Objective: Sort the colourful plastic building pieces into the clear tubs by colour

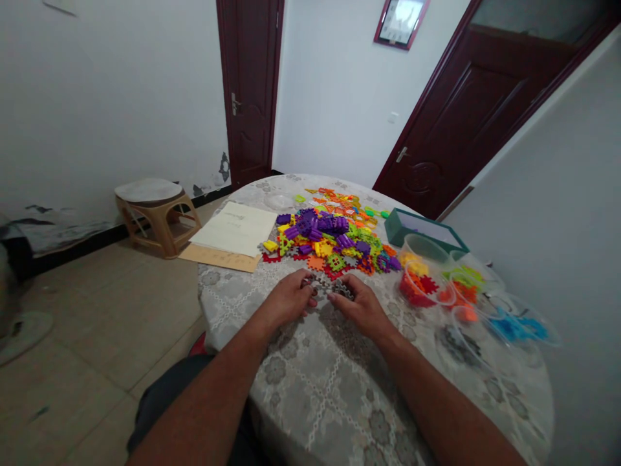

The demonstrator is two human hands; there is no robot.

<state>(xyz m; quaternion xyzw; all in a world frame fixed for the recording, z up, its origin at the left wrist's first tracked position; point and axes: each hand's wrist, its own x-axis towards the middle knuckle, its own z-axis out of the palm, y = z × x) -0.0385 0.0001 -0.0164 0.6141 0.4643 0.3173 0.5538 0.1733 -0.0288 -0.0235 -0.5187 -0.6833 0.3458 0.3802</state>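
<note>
Over the near part of the table, both of my hands hold grey toothed plastic building pieces [321,282]. My left hand [292,296] is closed on the left end of them. My right hand [359,304] pinches a grey piece [343,289] at the right end. Whether the pieces are joined to each other I cannot tell, as fingers cover part of them. Just beyond my fingertips lies a heap of colourful plastic building pieces [323,226], with purple ones on top and yellow, green, orange and red ones around them.
Clear tubs at the right hold sorted pieces: red and orange [418,288], blue [519,327] and grey [458,343]. Behind them stands a green box [427,231]. Paper sheets [235,226] and brown card [220,257] lie at the left table edge. A stool [158,217] stands on the floor.
</note>
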